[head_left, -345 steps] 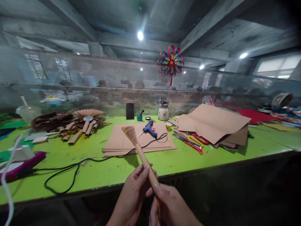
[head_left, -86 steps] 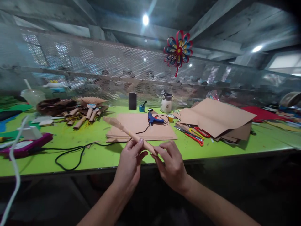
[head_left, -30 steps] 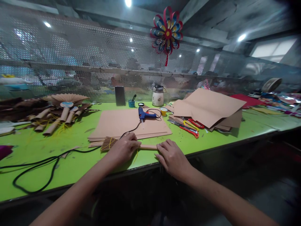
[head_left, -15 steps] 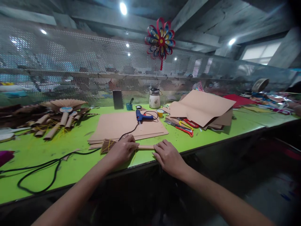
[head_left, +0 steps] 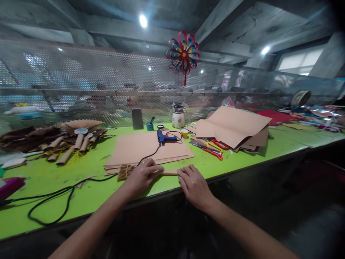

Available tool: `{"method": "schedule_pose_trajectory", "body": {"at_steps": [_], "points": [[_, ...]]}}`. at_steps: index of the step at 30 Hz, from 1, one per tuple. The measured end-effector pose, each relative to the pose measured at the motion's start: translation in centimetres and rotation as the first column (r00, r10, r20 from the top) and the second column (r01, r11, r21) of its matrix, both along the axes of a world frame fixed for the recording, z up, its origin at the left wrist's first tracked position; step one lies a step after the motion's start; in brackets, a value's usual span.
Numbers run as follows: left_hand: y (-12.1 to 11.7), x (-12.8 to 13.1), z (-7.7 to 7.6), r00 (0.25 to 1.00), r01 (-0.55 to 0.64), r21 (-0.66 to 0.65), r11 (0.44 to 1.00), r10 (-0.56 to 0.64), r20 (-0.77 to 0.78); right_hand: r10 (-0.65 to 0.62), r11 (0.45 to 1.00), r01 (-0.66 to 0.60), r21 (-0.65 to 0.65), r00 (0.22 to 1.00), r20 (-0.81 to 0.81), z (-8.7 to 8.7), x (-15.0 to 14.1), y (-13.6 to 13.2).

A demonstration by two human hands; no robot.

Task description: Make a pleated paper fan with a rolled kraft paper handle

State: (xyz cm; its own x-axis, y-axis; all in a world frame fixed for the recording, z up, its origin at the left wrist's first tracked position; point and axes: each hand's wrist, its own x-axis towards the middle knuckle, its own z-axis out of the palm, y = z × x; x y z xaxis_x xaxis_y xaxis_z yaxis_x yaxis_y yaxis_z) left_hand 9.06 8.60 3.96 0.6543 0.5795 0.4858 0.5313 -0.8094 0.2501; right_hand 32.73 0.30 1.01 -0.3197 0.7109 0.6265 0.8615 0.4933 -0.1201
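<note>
A narrow brown paper strip (head_left: 170,172), folded or rolled, lies along the front of the green table between my hands. My left hand (head_left: 142,176) has its fingers closed on the strip's left end. At the other end my right hand (head_left: 194,183) presses and grips with bent fingers; its thumb is partly hidden. Beside my left wrist is a pleated brown paper bundle (head_left: 125,172) tied with yellow thread, partly covered by that hand. Just behind the hands, a stack of brown paper sheets (head_left: 129,147) carries a blue glue gun (head_left: 167,137).
Red-handled and yellow-handled scissors (head_left: 215,145) and a cutter knife (head_left: 207,149) lie to the right, before large creased paper sheets (head_left: 231,124). Paper fans with tube handles (head_left: 79,140) are piled left. A black cord (head_left: 51,194) loops across the table. A flask (head_left: 178,117) stands behind.
The view has tilted and shifted slightly, so everything sits a little lower in it. Both hands stay on the paper strip, with the left fingers slightly more extended along it.
</note>
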Motion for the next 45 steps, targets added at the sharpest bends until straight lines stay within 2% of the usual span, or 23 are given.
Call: {"method": "schedule_pose_trajectory", "body": {"at_steps": [4,21,35,45], "points": [[0.27,0.0,-0.12,0.999,0.034,-0.003,0.999,-0.034,0.013,-0.011,1.0,0.011,0.0,1.0,-0.019,0.05,-0.1,-0.06],[0.31,-0.21,-0.13,1.0,-0.008,-0.081,0.997,0.008,-0.011,-0.034,0.999,0.033,-0.026,0.999,-0.038,-0.08,-0.36,-0.22],[0.19,-0.13,-0.04,1.0,-0.009,-0.082,0.997,0.009,-0.005,-0.011,0.999,0.015,0.033,0.995,-0.103,-0.12,-0.51,-0.26],[0.32,-0.07,0.08,0.999,-0.022,-0.103,0.994,0.019,-0.029,0.002,0.999,-0.005,-0.037,0.998,-0.063,0.33,-0.31,-0.12]]}}
